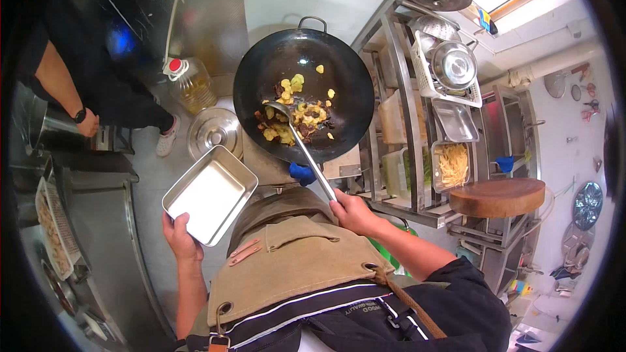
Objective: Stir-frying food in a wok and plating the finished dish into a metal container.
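My left hand grips a rectangular stainless-steel pan by its near left rim; its inside looks bare and bright. The handle of a metal ladle is in my right hand. That ladle's bowl rests among the food in a large dark wok. Yellow pieces, probably egg, mixed with darker bits lie in the wok's lower left, and a few pieces are scattered higher up. A blue cloth is at the wok's near edge.
Left of the wok stand a plastic oil jug with a red cap and a round metal lid. Another person's hand hangs at far left. A steel rack at right holds cut strips in a tray, near a round wooden chopping block.
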Tool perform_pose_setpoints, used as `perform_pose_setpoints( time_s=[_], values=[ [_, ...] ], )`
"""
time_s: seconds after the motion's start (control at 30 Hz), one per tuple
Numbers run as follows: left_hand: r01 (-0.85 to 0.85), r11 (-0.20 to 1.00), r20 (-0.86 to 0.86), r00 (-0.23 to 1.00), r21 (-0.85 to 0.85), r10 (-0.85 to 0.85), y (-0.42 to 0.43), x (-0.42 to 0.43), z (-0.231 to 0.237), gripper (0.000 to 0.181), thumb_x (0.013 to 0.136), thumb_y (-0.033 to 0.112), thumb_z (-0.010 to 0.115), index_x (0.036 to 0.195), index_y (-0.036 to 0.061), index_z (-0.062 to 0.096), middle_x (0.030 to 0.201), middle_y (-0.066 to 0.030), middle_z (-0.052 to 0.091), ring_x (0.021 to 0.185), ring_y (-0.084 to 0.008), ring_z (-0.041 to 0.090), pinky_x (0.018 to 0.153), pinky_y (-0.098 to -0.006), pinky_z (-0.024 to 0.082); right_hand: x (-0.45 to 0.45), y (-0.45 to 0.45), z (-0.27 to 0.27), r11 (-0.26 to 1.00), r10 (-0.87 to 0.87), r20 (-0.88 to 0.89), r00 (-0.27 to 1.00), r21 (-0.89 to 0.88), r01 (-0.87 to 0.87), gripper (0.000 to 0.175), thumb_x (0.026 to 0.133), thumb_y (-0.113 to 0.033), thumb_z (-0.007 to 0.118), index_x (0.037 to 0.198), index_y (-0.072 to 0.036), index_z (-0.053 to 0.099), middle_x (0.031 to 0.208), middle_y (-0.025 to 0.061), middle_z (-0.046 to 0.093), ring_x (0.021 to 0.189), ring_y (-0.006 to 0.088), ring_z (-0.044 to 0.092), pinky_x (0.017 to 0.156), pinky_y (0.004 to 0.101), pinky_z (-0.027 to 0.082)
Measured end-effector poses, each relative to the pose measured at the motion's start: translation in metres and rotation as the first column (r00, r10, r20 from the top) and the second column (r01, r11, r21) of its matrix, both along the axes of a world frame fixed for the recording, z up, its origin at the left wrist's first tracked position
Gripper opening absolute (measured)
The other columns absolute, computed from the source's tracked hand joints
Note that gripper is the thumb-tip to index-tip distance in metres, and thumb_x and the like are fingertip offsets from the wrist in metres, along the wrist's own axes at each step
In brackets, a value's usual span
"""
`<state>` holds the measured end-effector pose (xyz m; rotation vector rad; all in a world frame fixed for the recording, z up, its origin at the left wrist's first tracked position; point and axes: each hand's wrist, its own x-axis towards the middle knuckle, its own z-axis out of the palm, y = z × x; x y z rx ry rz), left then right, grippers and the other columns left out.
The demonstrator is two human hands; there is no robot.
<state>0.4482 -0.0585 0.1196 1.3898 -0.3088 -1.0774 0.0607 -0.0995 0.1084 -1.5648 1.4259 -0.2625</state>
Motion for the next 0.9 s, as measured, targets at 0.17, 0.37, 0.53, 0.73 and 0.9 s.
perform_pose_setpoints(
  time_s=[0.17, 0.37, 0.53, 0.73, 0.9],
  values=[
    [-0.019, 1.000, 0.011, 1.000, -0.005, 0.019, -0.002, -0.007, 0.005, 0.048, 0.079, 0.005, 0.052, 0.125, -0.0027, 0.045, 0.113, -0.0138, 0.056, 0.103, -0.0247, 0.057, 0.089, -0.0354, 0.047, -0.003, -0.002, -0.002, 0.998, -0.019, 0.033, 0.999, 0.063, 0.017, 0.020, 0.097, -0.020, 0.046, 0.105, -0.003, 0.053, 0.068, 0.0072, 0.054, 0.055, 0.0149, 0.052, 0.055, 0.0323, 0.044],
    [-0.018, 0.999, 0.029, 0.999, -0.027, 0.019, 0.001, -0.010, 0.015, 0.046, 0.080, 0.006, 0.053, 0.124, -0.0028, 0.044, 0.113, -0.0144, 0.056, 0.102, -0.0258, 0.059, 0.087, -0.0361, 0.049, -0.016, -0.022, 0.042, 0.714, -0.474, 0.193, 0.859, 0.655, 0.246, 0.019, 0.096, -0.022, 0.049, 0.099, -0.004, 0.057, 0.070, 0.0025, 0.055, 0.049, 0.0108, 0.051, 0.045, 0.0284, 0.045],
    [-0.064, 0.998, 0.009, 0.998, 0.013, 0.064, -0.004, -0.011, 0.021, 0.047, 0.080, 0.006, 0.053, 0.125, -0.0027, 0.044, 0.114, -0.0152, 0.056, 0.103, -0.0261, 0.059, 0.088, -0.0366, 0.049, -0.008, -0.058, 0.028, 0.522, -0.712, 0.298, 0.636, 0.830, 0.197, 0.018, 0.096, -0.022, 0.051, 0.100, -0.004, 0.053, 0.074, 0.0045, 0.054, 0.051, 0.0102, 0.048, 0.041, 0.0238, 0.039],
    [-0.055, 0.998, 0.033, 0.998, -0.038, 0.056, -0.020, -0.022, 0.040, 0.046, 0.081, 0.006, 0.054, 0.125, -0.0029, 0.044, 0.114, -0.0149, 0.056, 0.103, -0.0256, 0.058, 0.089, -0.0359, 0.048, -0.019, -0.063, 0.024, 0.269, -0.873, 0.257, 0.415, 0.963, -0.030, 0.030, 0.099, -0.028, 0.045, 0.113, -0.002, 0.051, 0.076, 0.0020, 0.051, 0.051, 0.0069, 0.043, 0.040, 0.0203, 0.037],
    [0.002, 0.996, 0.063, 0.998, -0.090, 0.004, -0.034, -0.031, 0.044, 0.044, 0.081, 0.006, 0.055, 0.124, -0.0031, 0.046, 0.113, -0.0138, 0.056, 0.101, -0.0238, 0.058, 0.088, -0.0347, 0.047, -0.032, -0.057, -0.005, 0.182, -0.982, 0.185, -0.038, 0.869, -0.459, 0.037, 0.102, -0.026, 0.038, 0.120, 0.005, 0.046, 0.073, 0.0011, 0.047, 0.049, 0.0056, 0.042, 0.038, 0.0199, 0.039]
  ],
)
